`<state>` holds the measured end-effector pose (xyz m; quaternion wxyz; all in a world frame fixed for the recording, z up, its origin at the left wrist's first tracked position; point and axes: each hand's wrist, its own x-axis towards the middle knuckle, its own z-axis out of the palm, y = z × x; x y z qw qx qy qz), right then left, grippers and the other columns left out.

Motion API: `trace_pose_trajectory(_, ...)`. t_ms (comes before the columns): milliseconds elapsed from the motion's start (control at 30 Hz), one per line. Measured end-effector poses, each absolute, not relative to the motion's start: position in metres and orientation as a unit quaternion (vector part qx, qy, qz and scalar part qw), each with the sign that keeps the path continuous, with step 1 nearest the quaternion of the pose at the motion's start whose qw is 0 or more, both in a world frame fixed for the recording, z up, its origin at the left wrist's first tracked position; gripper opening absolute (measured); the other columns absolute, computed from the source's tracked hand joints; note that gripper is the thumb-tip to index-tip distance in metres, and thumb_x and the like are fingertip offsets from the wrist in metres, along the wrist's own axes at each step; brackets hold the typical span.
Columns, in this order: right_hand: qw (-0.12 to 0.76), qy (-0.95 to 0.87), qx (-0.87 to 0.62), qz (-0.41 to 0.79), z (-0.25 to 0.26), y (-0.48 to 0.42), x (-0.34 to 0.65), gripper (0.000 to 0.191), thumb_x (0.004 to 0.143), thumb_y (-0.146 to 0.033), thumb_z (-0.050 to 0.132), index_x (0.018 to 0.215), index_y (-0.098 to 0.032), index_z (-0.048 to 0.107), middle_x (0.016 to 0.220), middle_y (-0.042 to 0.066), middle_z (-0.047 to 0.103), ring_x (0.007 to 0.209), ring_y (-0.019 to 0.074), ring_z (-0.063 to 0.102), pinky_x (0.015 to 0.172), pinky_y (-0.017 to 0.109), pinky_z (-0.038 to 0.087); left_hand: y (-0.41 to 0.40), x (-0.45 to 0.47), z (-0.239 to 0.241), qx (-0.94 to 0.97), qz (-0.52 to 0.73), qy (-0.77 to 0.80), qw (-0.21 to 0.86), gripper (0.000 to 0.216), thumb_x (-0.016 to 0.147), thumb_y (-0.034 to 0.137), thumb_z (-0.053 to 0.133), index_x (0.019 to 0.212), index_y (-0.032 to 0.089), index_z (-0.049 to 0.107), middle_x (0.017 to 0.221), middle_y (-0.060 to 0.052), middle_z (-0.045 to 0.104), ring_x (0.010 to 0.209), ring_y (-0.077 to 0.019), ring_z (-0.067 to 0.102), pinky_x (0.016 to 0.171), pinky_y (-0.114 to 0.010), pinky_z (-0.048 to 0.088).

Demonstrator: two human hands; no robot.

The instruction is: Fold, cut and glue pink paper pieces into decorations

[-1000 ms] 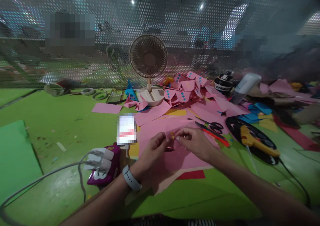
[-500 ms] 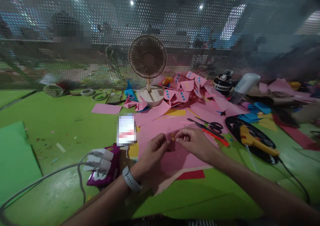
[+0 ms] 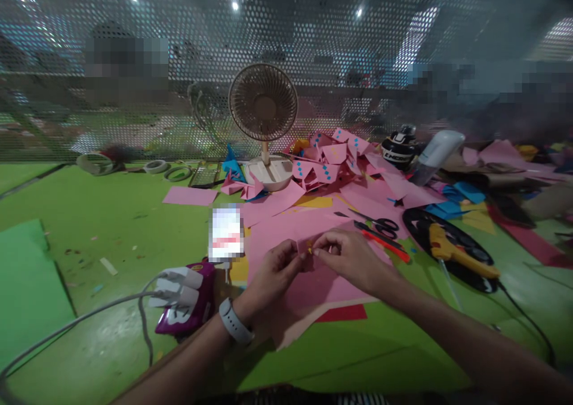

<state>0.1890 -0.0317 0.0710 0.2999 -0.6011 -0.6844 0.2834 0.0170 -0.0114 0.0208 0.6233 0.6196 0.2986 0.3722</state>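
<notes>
Over the pink paper sheets my two hands meet, fingers closed. My left hand, with a pale watch on its wrist, pinches a small piece of pink paper. A tiny yellow scrap shows against that piece. My right hand has thumb and forefinger pinched at the scrap's right edge; its other fingers are curled in. Just beyond my right hand lie black-handled scissors and an orange-red cutter.
A yellow glue gun rests on a black plate at right. Left of the paper are a lit phone and a white plug adapter with a cable. A fan and folded pink papers stand behind.
Both hands keep almost the same place and grip. The yellow scrap between the fingertips has shifted only very slightly.
</notes>
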Motion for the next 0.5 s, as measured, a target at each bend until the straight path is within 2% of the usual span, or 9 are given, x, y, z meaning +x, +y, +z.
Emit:
trace_pose_trajectory(333,0.29,-0.698,-0.602,0.256,0.0715,-0.0357,0.1878,0.01,0.073,-0.014,0.058,0.073,-0.018,0.067,0.076,0.003,0.067,0.067,0.0148,0.058,0.06,0.026,0.042,-0.0094,0.0172,0.0181,0.61,0.366,0.3,0.636,0.023,0.087,0.037,0.056,0.08,0.015,0.053,0.076,-0.002,0.059,0.074,-0.014,0.057,0.074,-0.032,0.048)
trace_pose_trajectory(500,0.292,-0.734,-0.574,0.217,0.0663,-0.0383,0.1892,0.008,0.078,-0.016,0.057,0.076,-0.018,0.065,0.079,0.003,0.065,0.07,0.0141,0.056,0.061,0.026,0.041,-0.0093,0.0171,0.0165,0.602,0.366,0.306,0.64,0.022,0.086,0.036,0.058,0.081,0.014,0.055,0.076,-0.003,0.06,0.073,-0.0137,0.058,0.074,-0.032,0.049)
